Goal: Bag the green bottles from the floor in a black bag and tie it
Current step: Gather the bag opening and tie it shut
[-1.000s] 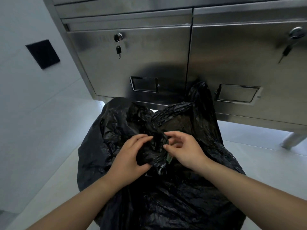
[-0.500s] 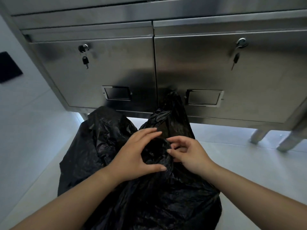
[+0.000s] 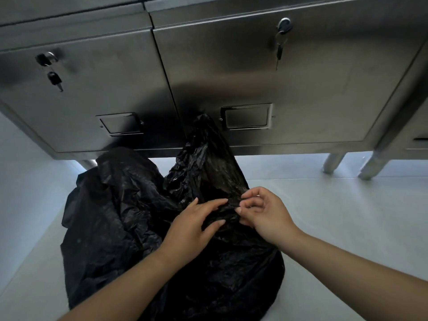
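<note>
A full, crinkled black bag (image 3: 129, 218) sits on the pale floor in front of me. Two loose flaps of its top stand up, one at the left and one taller at the middle. My left hand (image 3: 196, 225) lies over the gathered plastic at the bag's mouth, thumb under it and fingers across it. My right hand (image 3: 264, 212) pinches the same bunched plastic from the right with its fingertips. No green bottles show; the bag hides whatever is inside.
A stainless steel cabinet (image 3: 301, 84) with two doors stands just behind the bag, keys hanging in both locks (image 3: 281, 40). Its legs (image 3: 333, 161) rest on the floor at the right. A white wall runs along the left.
The view has swung left and closer. Both hands shifted right across the bag's mouth; a green glimpse between them a second ago is now covered by plastic.
</note>
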The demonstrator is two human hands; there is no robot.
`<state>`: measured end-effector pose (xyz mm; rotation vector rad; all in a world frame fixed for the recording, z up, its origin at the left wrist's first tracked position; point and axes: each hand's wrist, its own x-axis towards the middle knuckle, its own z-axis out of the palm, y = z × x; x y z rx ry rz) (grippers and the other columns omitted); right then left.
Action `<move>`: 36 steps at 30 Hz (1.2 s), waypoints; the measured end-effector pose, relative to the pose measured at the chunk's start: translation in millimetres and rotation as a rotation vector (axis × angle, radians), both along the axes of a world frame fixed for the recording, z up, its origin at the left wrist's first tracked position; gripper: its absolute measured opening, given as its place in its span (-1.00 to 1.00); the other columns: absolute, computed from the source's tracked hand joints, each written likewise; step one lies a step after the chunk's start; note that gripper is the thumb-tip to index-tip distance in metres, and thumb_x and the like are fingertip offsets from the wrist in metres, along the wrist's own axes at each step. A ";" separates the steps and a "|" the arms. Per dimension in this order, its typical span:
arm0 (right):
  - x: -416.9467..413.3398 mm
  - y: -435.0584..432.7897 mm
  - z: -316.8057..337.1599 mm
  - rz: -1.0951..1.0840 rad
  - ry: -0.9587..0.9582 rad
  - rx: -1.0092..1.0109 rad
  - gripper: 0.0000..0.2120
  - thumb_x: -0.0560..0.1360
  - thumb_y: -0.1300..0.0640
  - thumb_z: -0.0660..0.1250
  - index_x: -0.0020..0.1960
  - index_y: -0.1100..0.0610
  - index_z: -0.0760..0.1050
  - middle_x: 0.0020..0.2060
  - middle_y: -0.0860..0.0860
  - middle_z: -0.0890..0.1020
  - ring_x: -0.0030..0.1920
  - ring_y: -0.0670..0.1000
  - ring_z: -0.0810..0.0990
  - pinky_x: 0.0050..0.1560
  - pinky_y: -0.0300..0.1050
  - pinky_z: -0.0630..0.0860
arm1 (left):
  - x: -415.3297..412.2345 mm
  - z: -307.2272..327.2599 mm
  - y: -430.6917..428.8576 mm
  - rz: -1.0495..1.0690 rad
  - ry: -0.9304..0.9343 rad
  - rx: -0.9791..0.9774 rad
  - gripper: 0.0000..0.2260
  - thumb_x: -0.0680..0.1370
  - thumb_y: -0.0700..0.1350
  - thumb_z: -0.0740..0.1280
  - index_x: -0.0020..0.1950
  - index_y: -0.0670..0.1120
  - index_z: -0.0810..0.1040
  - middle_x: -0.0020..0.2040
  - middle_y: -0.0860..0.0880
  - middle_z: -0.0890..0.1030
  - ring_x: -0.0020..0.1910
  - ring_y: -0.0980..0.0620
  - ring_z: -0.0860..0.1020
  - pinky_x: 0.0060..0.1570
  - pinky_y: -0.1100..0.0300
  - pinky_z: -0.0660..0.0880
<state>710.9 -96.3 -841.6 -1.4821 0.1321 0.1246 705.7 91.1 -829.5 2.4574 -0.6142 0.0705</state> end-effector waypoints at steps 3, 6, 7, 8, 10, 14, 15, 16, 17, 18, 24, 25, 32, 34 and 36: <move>2.2 -12.9 -8.8 0.039 -0.002 0.003 -0.81 0.37 0.33 0.45 -0.16 0.11 0.50 -0.37 -0.05 0.60 -0.40 -0.15 0.57 -0.33 -0.25 0.57 | 0.0 -2.9 -9.1 -0.021 0.018 -0.018 -0.64 0.52 0.11 0.23 0.32 0.18 0.42 0.18 0.26 0.52 0.17 0.30 0.48 0.37 0.46 0.09; 9.0 -35.2 -24.2 0.006 0.036 -0.056 -0.85 0.34 0.18 0.50 -0.15 0.09 0.56 -0.29 -0.02 0.64 -0.29 -0.06 0.61 -0.18 -0.14 0.61 | 0.9 -9.2 -10.1 -0.003 0.031 -0.019 -0.64 0.52 0.10 0.19 0.31 0.11 0.46 0.17 0.16 0.58 0.17 0.19 0.52 0.24 0.32 0.38; 11.9 -45.7 -31.9 -0.041 0.058 -0.120 -0.86 0.35 0.14 0.50 -0.15 0.07 0.56 -0.25 0.01 0.64 -0.26 -0.02 0.61 -0.12 -0.08 0.60 | 1.1 -11.9 -9.4 0.007 0.041 -0.013 -0.64 0.52 0.10 0.18 0.31 0.11 0.46 0.17 0.15 0.58 0.17 0.18 0.52 0.19 0.30 0.42; 14.0 -57.4 -40.4 -0.090 0.078 -0.203 -0.86 0.35 0.11 0.49 -0.14 0.06 0.56 -0.22 0.02 0.65 -0.25 0.00 0.61 -0.09 -0.05 0.58 | 0.7 -14.9 -8.4 0.014 0.049 -0.003 -0.64 0.52 0.10 0.18 0.31 0.12 0.46 0.17 0.17 0.57 0.16 0.19 0.52 0.15 0.31 0.43; 15.4 -79.7 -58.7 -0.151 0.108 -0.376 -0.85 0.38 0.05 0.47 -0.12 0.02 0.54 -0.20 -0.02 0.66 -0.21 0.01 0.61 -0.13 -0.11 0.53 | 0.4 -20.8 -6.7 0.027 0.054 0.029 -0.66 0.53 0.08 0.20 0.30 0.12 0.46 0.15 0.21 0.54 0.15 0.19 0.52 0.11 0.38 0.42; 8.4 -97.5 -93.2 -0.086 0.198 -0.597 -0.72 0.39 -0.06 0.43 0.03 0.01 0.51 -0.04 -0.08 0.61 -0.10 -0.04 0.60 -0.16 -0.21 0.43 | 1.4 -32.1 -5.3 0.064 0.069 0.068 -0.69 0.54 -0.02 0.28 0.29 0.09 0.48 0.18 0.17 0.55 0.16 0.18 0.52 0.10 0.42 0.39; 6.3 -95.3 -99.3 -0.048 0.228 -0.604 -0.65 0.38 -0.10 0.43 0.09 0.01 0.50 0.01 -0.08 0.57 -0.06 -0.03 0.60 -0.11 -0.18 0.45 | 1.9 -34.1 -5.2 0.069 0.074 0.069 -0.69 0.55 -0.03 0.28 0.29 0.09 0.48 0.19 0.15 0.56 0.16 0.17 0.52 0.11 0.42 0.38; 5.0 -91.8 -103.4 -0.010 0.250 -0.590 -0.60 0.37 -0.12 0.43 0.14 0.00 0.48 0.03 -0.09 0.56 -0.05 -0.02 0.60 -0.08 -0.16 0.46 | 2.3 -35.7 -5.2 0.071 0.079 0.069 -0.69 0.55 -0.03 0.28 0.29 0.08 0.48 0.19 0.13 0.57 0.16 0.16 0.52 0.11 0.41 0.38; 4.6 -87.4 -106.3 0.020 0.259 -0.560 -0.58 0.36 -0.12 0.44 0.15 0.00 0.48 0.02 -0.09 0.56 -0.07 -0.02 0.61 -0.07 -0.15 0.48 | 3.0 -37.0 -5.3 0.072 0.082 0.067 -0.70 0.55 -0.04 0.29 0.29 0.07 0.48 0.18 0.12 0.58 0.15 0.15 0.53 0.11 0.39 0.39; 4.7 -82.6 -107.8 0.039 0.256 -0.526 -0.60 0.35 -0.09 0.46 0.13 0.00 0.48 0.01 -0.07 0.58 -0.11 -0.03 0.62 -0.08 -0.15 0.51 | 3.5 -38.2 -5.2 0.073 0.084 0.063 -0.70 0.55 -0.05 0.29 0.29 0.06 0.49 0.18 0.11 0.58 0.15 0.14 0.54 0.11 0.36 0.41; 14.4 -62.1 -93.7 -0.050 0.136 -0.511 -0.81 0.37 0.14 0.48 -0.06 -0.01 0.53 -0.17 0.04 0.62 -0.26 -0.01 0.54 -0.15 -0.22 0.42 | 4.1 -36.5 -0.6 0.090 0.082 0.043 -0.69 0.55 -0.05 0.29 0.29 0.06 0.48 0.20 0.10 0.58 0.17 0.13 0.53 0.13 0.23 0.49; 17.2 -61.0 -85.3 -0.083 0.103 -0.497 -0.82 0.38 0.15 0.47 -0.07 -0.01 0.54 -0.17 0.05 0.62 -0.26 -0.03 0.53 -0.15 -0.25 0.42 | 5.0 -34.3 1.4 0.099 0.077 0.032 -0.69 0.54 -0.05 0.30 0.29 0.06 0.49 0.20 0.11 0.58 0.17 0.14 0.53 0.12 0.24 0.48; 4.7 -19.1 -24.3 0.092 -0.221 -0.550 -0.79 0.39 0.12 0.45 0.00 -0.07 0.62 -0.19 -0.20 0.62 -0.20 -0.30 0.56 -0.09 -0.50 0.41 | 12.4 -5.8 12.4 0.156 0.047 -0.076 -0.66 0.51 0.06 0.25 0.28 0.09 0.48 0.20 0.21 0.53 0.17 0.34 0.44 0.12 0.57 0.31; -1.2 -11.5 -22.7 0.204 -0.203 -0.594 -0.74 0.40 0.06 0.43 0.09 -0.06 0.60 -0.09 -0.17 0.65 -0.07 -0.27 0.58 0.04 -0.43 0.43 | 10.0 -2.8 17.4 0.149 0.043 -0.088 -0.70 0.53 -0.02 0.30 0.26 0.07 0.50 0.18 0.17 0.57 0.17 0.28 0.50 0.13 0.50 0.36; -0.4 -16.5 -22.9 0.212 -0.192 -0.605 -0.74 0.42 0.05 0.42 0.11 -0.04 0.60 -0.10 -0.14 0.68 -0.11 -0.27 0.60 0.00 -0.43 0.44 | 4.0 -2.5 24.7 0.147 0.053 -0.087 -0.71 0.53 -0.03 0.31 0.26 0.08 0.50 0.17 0.19 0.57 0.15 0.28 0.51 0.11 0.49 0.38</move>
